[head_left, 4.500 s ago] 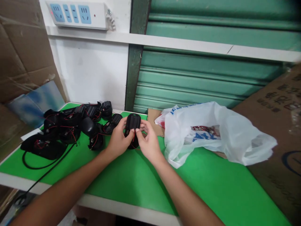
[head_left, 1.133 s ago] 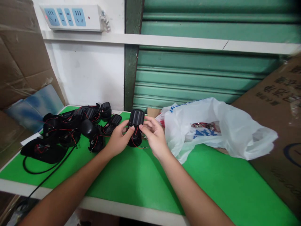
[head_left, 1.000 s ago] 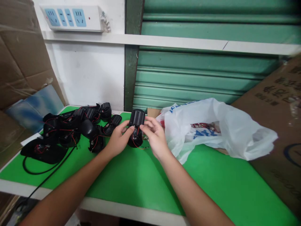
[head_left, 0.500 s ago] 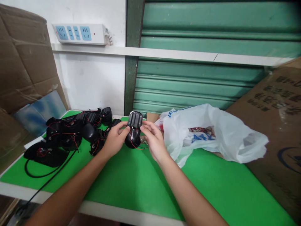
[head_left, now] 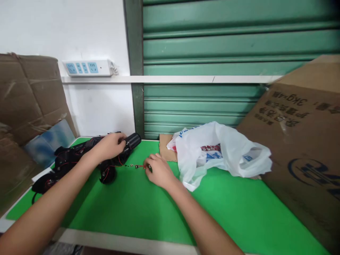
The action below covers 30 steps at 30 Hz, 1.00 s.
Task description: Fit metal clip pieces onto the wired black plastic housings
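1. At far left, a brown cardboard box stands by the desk, with blue-and-white sheets in front of it and a strip of white paper near the desk's left edge.
2. Next, a jumble of black housings with thin red wires lies on the green desk top, partly hidden by the left forearm; a white power strip is mounted on the wall above.
3. The left hand has its grip closed on a black housing with a ribbed end, tilted up to the right, beside the jumble.
4. Small red and metallic parts lie in a short row between the hands.
5. The right hand has curled fingers at the row's right end; I cannot tell whether its grip is pinching one.
6. Just behind that hand lies a flat cardboard piece, touching a white plastic bag that holds red-and-silver contents.
7. At far right, a large printed carton leans beside the desk.
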Tool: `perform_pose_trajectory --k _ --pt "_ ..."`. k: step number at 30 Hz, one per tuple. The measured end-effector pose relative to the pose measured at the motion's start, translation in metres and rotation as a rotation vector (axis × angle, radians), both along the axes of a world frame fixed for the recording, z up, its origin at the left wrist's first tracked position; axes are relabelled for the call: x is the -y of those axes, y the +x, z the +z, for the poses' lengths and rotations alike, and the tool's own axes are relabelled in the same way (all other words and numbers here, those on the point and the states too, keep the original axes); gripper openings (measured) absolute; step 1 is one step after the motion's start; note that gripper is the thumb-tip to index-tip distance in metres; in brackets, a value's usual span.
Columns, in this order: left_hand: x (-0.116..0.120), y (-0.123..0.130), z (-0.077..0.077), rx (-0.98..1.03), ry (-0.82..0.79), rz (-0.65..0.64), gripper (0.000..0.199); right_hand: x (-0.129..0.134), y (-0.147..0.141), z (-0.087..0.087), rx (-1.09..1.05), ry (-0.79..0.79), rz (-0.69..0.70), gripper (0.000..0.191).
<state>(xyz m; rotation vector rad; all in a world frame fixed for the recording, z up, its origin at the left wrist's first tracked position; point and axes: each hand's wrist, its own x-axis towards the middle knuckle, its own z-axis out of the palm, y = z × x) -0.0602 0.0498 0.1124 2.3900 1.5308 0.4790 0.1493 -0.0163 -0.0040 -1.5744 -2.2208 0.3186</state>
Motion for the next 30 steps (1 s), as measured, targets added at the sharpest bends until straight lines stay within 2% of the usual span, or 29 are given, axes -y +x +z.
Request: perform_pose_trajectory --k 5,8,12,18,22,26,30 --pt "0.002 0.025 0.008 -0.365 0.010 0.072 0.039 0.000 0.006 0.002 0.059 0.014 -0.005 0.012" --pt "0.005 0.046 0.006 -0.430 -0.001 0.059 0.042 0.002 0.008 0.004 0.101 0.015 0.001 0.007" --pt "0.004 0.066 -0.004 -0.505 -0.047 0.052 0.043 0.004 0.008 0.008 0.142 0.005 0.024 0.010" --pt "0.002 0.069 -0.013 -0.624 -0.078 0.099 0.036 0.004 0.007 0.014 0.151 0.024 0.017 0.022" --pt "0.008 0.060 -0.010 -0.632 -0.056 0.106 0.042 0.002 0.007 0.016 0.140 0.028 -0.015 0.030" --pt "0.019 0.048 -0.001 -0.583 0.006 0.106 0.045 0.001 0.007 0.016 0.134 0.023 -0.030 0.028" --pt "0.047 0.039 0.000 -0.310 0.157 0.065 0.043 0.001 0.008 0.014 0.130 0.022 -0.029 0.027"
